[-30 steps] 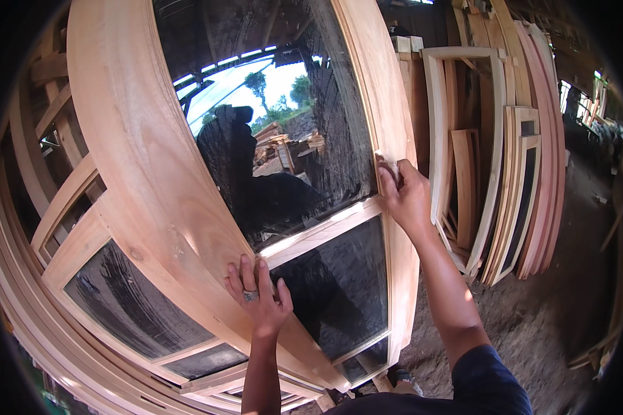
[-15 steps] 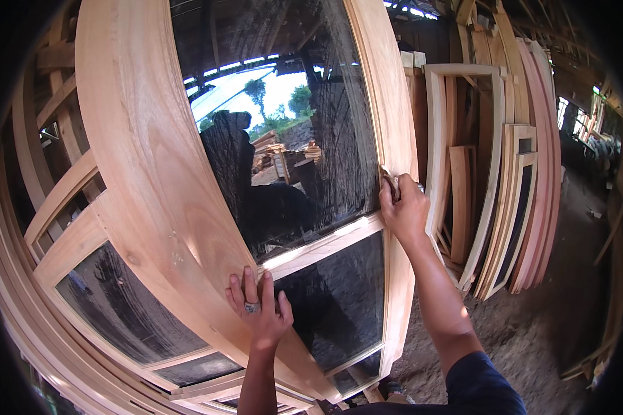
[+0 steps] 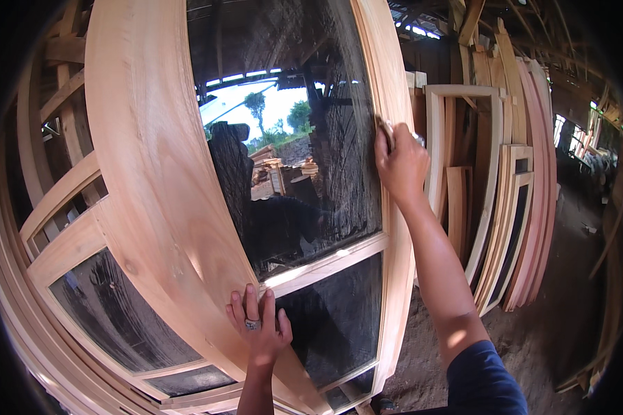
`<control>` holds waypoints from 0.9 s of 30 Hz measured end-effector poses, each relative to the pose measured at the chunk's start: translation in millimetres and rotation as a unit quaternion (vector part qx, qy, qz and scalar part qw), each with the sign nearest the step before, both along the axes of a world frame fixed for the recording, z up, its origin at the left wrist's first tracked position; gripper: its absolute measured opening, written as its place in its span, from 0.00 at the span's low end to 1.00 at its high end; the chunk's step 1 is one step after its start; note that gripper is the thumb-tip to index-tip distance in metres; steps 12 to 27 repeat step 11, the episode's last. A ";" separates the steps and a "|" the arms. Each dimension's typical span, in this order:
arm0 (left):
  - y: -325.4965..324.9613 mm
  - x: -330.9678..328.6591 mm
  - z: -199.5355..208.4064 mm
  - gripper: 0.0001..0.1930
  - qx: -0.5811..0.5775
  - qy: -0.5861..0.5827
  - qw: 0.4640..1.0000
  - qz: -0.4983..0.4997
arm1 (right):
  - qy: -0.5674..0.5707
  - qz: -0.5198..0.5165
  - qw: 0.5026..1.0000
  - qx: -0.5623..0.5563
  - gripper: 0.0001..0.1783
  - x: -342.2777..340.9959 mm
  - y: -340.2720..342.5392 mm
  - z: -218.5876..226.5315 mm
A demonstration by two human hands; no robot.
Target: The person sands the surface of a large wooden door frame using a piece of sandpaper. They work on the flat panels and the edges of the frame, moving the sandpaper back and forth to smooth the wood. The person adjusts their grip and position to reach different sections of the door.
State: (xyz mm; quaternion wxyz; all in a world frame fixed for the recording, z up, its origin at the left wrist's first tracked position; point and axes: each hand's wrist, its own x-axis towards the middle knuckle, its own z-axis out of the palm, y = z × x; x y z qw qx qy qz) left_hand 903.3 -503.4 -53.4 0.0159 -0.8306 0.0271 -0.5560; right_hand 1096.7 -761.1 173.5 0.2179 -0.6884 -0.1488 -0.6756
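A tall pale wooden door frame [image 3: 145, 138] with dark glass panes [image 3: 291, 159] stands in front of me. My left hand [image 3: 262, 325], a ring on one finger, rests with its fingers spread on the wood where the crossbar [image 3: 325, 263] meets the wide left board. On the right upright of the frame, my right hand [image 3: 403, 162] is closed round a small thin brownish piece [image 3: 387, 131], pressed along the inner edge beside the upper pane. Most of that piece is hidden by my fingers, so its kind cannot be made out.
Another glazed wooden frame [image 3: 69, 256] leans at the left, beside stacked frames. To the right, an unglazed frame [image 3: 432, 131], narrow glazed frames [image 3: 516, 228] and reddish boards [image 3: 543, 187] stand upright on the dirt floor [image 3: 457, 373]. The glass mirrors trees and stacked timber.
My right hand has slid up along the right upright with the small brownish piece. My left hand stays on the wood by the crossbar. The view has shifted slightly.
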 end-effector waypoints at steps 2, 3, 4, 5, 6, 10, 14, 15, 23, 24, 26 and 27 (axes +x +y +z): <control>-2.5 -0.2 1.6 0.24 -0.002 0.002 1.000 -0.012 | -0.025 -0.010 1.000 0.004 0.12 9.1 1.9 32.6; -4.3 0.6 2.2 0.25 -0.004 0.004 1.000 -0.019 | -0.037 -0.016 0.999 0.006 0.12 13.4 2.4 48.8; -3.8 -0.1 2.6 0.25 -0.002 0.003 1.000 -0.015 | -0.026 -0.020 0.999 0.012 0.12 16.5 5.5 64.6; -4.3 -0.1 2.0 0.25 -0.001 0.004 1.000 -0.013 | -0.014 -0.027 0.999 0.016 0.13 18.8 6.9 79.7; -4.4 0.1 1.6 0.25 0.000 0.004 1.000 -0.011 | -0.001 -0.034 0.999 0.020 0.13 21.3 8.7 94.6; -3.7 -0.6 -0.8 0.26 -0.001 0.009 1.000 -0.004 | -0.035 -0.039 0.999 0.009 0.14 33.5 15.0 148.3; -3.6 -0.3 -2.0 0.27 0.004 0.009 1.000 0.003 | -0.028 -0.036 0.999 0.015 0.14 34.9 17.8 160.5; -3.6 -0.3 -2.0 0.27 0.004 0.009 1.000 0.003 | -0.028 -0.036 0.999 0.015 0.14 34.9 17.8 160.5; -3.6 -0.3 -2.0 0.27 0.004 0.009 1.000 0.003 | -0.028 -0.036 0.999 0.015 0.14 34.9 17.8 160.5; -3.6 -0.3 -2.0 0.27 0.004 0.009 1.000 0.003 | -0.028 -0.036 0.999 0.015 0.14 34.9 17.8 160.5; -3.6 -0.3 -2.0 0.27 0.004 0.009 1.000 0.003 | -0.028 -0.036 0.999 0.015 0.14 34.9 17.8 160.5; -3.6 -0.3 -2.0 0.27 0.004 0.009 1.000 0.003 | -0.028 -0.036 0.999 0.015 0.14 34.9 17.8 160.5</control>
